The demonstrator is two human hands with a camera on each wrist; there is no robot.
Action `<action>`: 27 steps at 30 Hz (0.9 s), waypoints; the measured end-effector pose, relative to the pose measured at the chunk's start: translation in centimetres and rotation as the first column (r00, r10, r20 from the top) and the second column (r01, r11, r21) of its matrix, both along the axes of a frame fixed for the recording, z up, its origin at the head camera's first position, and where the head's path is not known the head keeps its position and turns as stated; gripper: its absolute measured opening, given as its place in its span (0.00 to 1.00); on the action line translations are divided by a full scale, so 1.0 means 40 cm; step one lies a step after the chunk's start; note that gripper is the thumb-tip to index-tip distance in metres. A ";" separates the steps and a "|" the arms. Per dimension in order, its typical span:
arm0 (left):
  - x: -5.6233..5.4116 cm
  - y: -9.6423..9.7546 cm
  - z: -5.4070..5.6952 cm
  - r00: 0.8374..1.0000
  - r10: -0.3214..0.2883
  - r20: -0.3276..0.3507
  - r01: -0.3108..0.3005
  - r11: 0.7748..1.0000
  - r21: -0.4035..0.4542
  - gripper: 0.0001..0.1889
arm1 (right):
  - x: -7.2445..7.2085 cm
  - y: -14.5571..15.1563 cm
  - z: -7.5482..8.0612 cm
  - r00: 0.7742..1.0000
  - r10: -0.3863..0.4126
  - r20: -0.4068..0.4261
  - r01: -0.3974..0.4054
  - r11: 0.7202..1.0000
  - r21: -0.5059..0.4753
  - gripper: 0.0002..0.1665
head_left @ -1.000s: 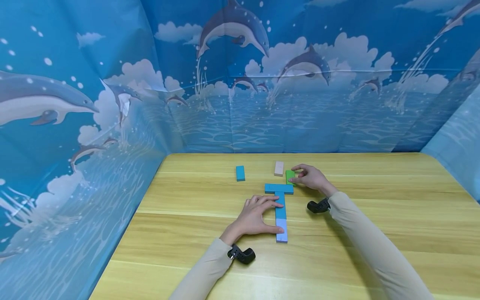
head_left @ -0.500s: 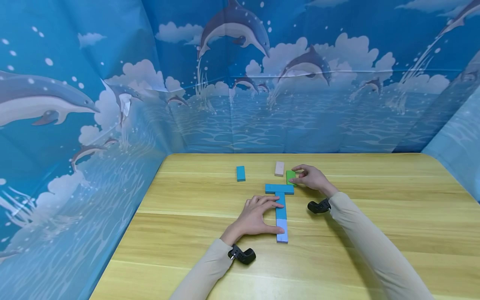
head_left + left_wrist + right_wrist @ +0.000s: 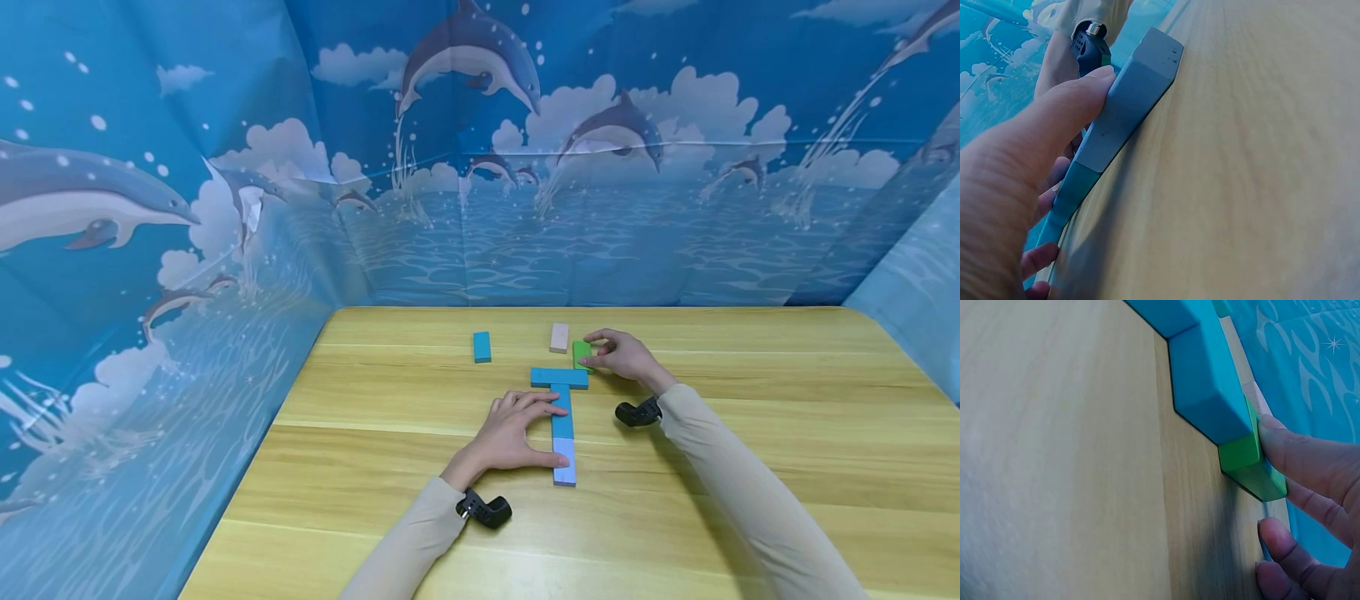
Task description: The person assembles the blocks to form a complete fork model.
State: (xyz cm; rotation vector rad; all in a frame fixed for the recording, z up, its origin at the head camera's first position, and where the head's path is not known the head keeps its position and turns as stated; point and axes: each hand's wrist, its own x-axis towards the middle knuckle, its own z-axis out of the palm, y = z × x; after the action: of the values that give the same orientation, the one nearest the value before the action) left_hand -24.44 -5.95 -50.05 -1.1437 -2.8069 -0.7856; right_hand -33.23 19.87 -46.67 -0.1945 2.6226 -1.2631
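My left hand (image 3: pixel 507 435) lies on a line of blocks with its fingers spread. Its thumb touches a lavender block (image 3: pixel 564 473), while other fingertips rest on the blue block (image 3: pixel 562 425) joined end to end with it. Across the far end of that line lies another blue block (image 3: pixel 558 379), so the three form a T. My right hand (image 3: pixel 627 358) pinches a green block (image 3: pixel 580 352) between thumb and finger. In the right wrist view this green block (image 3: pixel 1242 453) sits right at the crosswise block's (image 3: pixel 1207 387) end, behind it.
A pale pink block (image 3: pixel 558 337) lies just left of the green one, farther back. Another blue block (image 3: pixel 482 347) stands apart to the left on the wooden table (image 3: pixel 360 467). A dolphin-printed curtain (image 3: pixel 600 225) rises behind the table's far edge. Each wrist wears a black device (image 3: pixel 486 510).
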 end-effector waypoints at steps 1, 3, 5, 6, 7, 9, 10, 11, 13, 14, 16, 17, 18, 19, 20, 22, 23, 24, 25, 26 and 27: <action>0.000 0.000 0.000 1.000 0.001 0.001 -0.001 1.000 0.000 0.36 | 0.000 0.000 -0.001 1.000 -0.001 0.001 0.001 1.000 0.000 0.34; 0.001 0.000 0.001 1.000 0.001 0.003 -0.001 1.000 0.000 0.36 | -0.001 0.001 -0.003 1.000 -0.003 0.002 0.003 1.000 0.003 0.34; 0.001 0.001 0.001 1.000 0.001 0.005 -0.001 1.000 0.001 0.36 | -0.002 0.000 -0.003 1.000 -0.002 0.003 0.001 1.000 0.006 0.34; 0.001 0.001 0.001 1.000 0.000 0.005 0.000 1.000 0.002 0.36 | -0.002 0.000 -0.003 1.000 0.001 0.002 -0.001 1.000 0.007 0.34; 0.001 0.000 0.001 1.000 0.000 0.005 0.000 1.000 0.002 0.36 | -0.002 0.000 -0.003 1.000 -0.001 0.003 0.001 1.000 0.007 0.34; 0.001 0.000 0.001 1.000 -0.001 0.004 0.001 1.000 0.004 0.36 | -0.002 -0.002 -0.002 1.000 -0.006 0.004 0.006 1.000 0.008 0.33; 0.001 0.000 0.000 1.000 -0.001 0.004 0.001 1.000 0.004 0.36 | -0.002 -0.002 -0.002 1.000 -0.005 0.003 0.005 1.000 0.012 0.33; 0.001 0.000 0.000 1.000 -0.002 0.003 0.002 1.000 0.006 0.36 | -0.001 -0.002 -0.001 1.000 -0.006 0.002 0.006 1.000 0.014 0.33; 0.002 0.000 0.000 1.000 -0.002 0.003 0.002 1.000 0.008 0.36 | -0.001 -0.003 -0.001 1.000 -0.013 0.003 0.013 1.000 0.016 0.32; 0.002 0.000 0.000 1.000 -0.002 0.003 0.002 1.000 0.010 0.36 | -0.001 -0.003 0.000 1.000 -0.012 0.002 0.012 1.000 0.018 0.33; 0.002 0.000 0.000 1.000 -0.003 0.003 0.003 1.000 0.012 0.36 | 0.001 -0.003 0.002 1.000 -0.008 0.001 0.008 1.000 0.021 0.33; 0.002 0.000 0.000 1.000 -0.003 0.003 0.003 1.000 0.013 0.36 | 0.001 -0.004 0.002 1.000 -0.012 0.005 0.012 1.000 0.018 0.33; 0.002 0.000 0.000 1.000 -0.003 0.003 0.003 1.000 0.013 0.36 | 0.002 -0.004 0.003 1.000 -0.013 0.006 0.013 1.000 0.017 0.33; 0.002 0.000 0.000 1.000 -0.004 0.004 0.004 1.000 0.013 0.36 | 0.003 -0.004 0.004 1.000 -0.012 0.007 0.012 1.000 0.016 0.34; 0.002 0.000 0.000 1.000 -0.004 0.004 0.004 1.000 0.013 0.36 | 0.003 -0.004 0.004 1.000 -0.011 0.008 0.011 1.000 0.015 0.34; 0.002 0.000 0.001 1.000 -0.004 0.006 0.004 1.000 0.012 0.36 | 0.004 -0.003 0.004 1.000 -0.011 0.008 0.011 1.000 0.010 0.34; 0.003 0.000 0.001 1.000 -0.004 0.007 0.004 1.000 0.011 0.36 | 0.004 -0.003 0.004 1.000 -0.011 0.008 0.011 1.000 0.008 0.35; 0.003 0.000 0.001 1.000 -0.003 0.008 0.003 1.000 0.010 0.36 | 0.004 -0.003 0.003 1.000 -0.009 0.006 0.009 1.000 0.007 0.35; 0.003 0.001 0.002 1.000 -0.002 0.009 0.002 1.000 0.009 0.36 | 0.003 -0.002 0.002 1.000 -0.008 0.005 0.008 1.000 0.004 0.35; 0.003 0.001 0.002 1.000 -0.001 0.010 0.001 1.000 0.007 0.36 | 0.003 -0.001 0.001 1.000 -0.007 0.006 0.007 1.000 0.001 0.35; 0.003 0.001 0.002 1.000 -0.001 0.010 0.001 1.000 0.006 0.36 | 0.003 -0.001 0.001 1.000 -0.004 0.005 0.004 1.000 0.000 0.35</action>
State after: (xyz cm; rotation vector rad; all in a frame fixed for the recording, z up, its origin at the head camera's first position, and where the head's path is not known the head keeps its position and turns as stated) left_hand -24.32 -5.93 -49.96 -1.1431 -2.8107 -0.8018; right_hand -33.12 19.85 -46.64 -0.1862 2.6203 -1.2636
